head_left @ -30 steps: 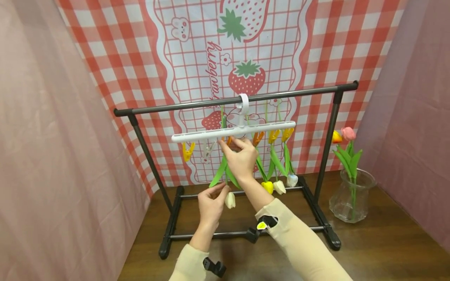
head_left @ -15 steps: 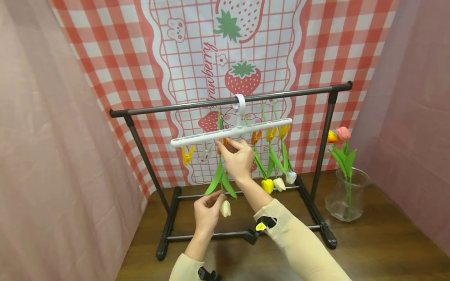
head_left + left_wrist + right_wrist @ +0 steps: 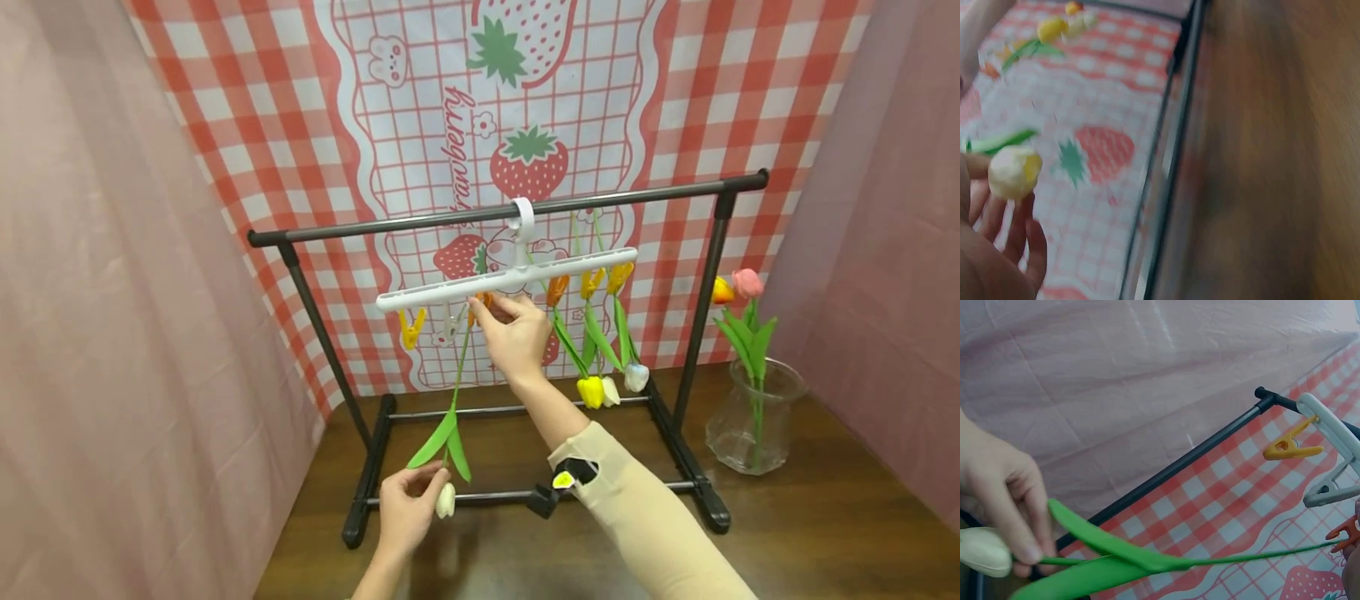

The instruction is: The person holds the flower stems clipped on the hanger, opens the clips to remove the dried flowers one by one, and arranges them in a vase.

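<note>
Left hand: stem of the white tulip pinched by thumb and fingers, right beside the bloom. Right hand: orange clip gripped, other end of the stem at it; whether it is clamped there cannot be told. Tulip is held bloom-down, slanted toward near left, below the left half of the white hanger.

Handling: looks artificial, so probably very light. Stem likely springy, could be kinked by a hard pull; bloom probably soft, easily dented. Best held by bare stem near the bloom; leaves not to be used as a handle, likely floppy.

Looks: creamy bloom, yellowish patch seen in the left wrist view; thin green stem; two long, pointed, bright green leaves.

Farther right: three tulips clipped, blooms down. Hanger hooked on dark rack, rack stood on brown surface.
</note>
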`<control>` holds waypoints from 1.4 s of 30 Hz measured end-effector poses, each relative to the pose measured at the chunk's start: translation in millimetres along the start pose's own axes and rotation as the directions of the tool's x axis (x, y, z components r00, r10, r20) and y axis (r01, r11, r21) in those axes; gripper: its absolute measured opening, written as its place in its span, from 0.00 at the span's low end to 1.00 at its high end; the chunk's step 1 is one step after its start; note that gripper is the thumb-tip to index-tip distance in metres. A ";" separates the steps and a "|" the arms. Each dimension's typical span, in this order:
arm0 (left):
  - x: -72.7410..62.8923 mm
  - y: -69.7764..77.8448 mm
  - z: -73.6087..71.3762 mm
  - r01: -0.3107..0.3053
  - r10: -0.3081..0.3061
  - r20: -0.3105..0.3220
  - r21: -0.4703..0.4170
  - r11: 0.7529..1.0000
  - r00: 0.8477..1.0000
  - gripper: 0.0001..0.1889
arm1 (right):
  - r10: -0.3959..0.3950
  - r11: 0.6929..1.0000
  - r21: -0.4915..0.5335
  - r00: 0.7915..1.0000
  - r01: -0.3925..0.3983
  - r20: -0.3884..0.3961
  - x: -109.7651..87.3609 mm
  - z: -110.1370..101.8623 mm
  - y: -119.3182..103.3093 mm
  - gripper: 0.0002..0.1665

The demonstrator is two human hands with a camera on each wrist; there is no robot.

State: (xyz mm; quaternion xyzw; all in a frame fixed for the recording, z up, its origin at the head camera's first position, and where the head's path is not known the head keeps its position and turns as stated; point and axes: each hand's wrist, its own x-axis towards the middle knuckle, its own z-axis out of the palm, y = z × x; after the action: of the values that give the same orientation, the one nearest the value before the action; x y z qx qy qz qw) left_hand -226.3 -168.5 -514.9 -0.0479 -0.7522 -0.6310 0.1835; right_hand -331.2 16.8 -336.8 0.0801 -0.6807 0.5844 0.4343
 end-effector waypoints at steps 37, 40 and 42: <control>-0.6 -10.6 -51.2 -0.339 0.112 0.658 0.229 0.913 0.745 0.05 | 0.160 0.987 -0.112 0.839 -0.118 0.521 -5.5 -49.5 4.0 0.14; 2.7 -1.6 -46.9 -0.394 0.173 0.650 0.210 0.895 0.740 0.03 | 0.022 0.986 -0.137 0.750 0.092 0.662 -14.4 -77.4 0.8 0.09; 5.0 4.7 -44.9 -0.427 0.219 0.632 0.197 0.883 0.744 0.02 | -0.073 0.964 -0.114 0.654 0.239 0.753 -23.1 -95.7 -0.1 0.06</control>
State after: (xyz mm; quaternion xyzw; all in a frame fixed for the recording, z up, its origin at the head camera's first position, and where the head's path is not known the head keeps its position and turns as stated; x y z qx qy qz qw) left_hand -219.7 -211.8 -502.6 -0.3424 -0.8451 -0.4072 0.0526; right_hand -269.5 90.5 -358.4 0.3248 -0.8444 0.3888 0.1740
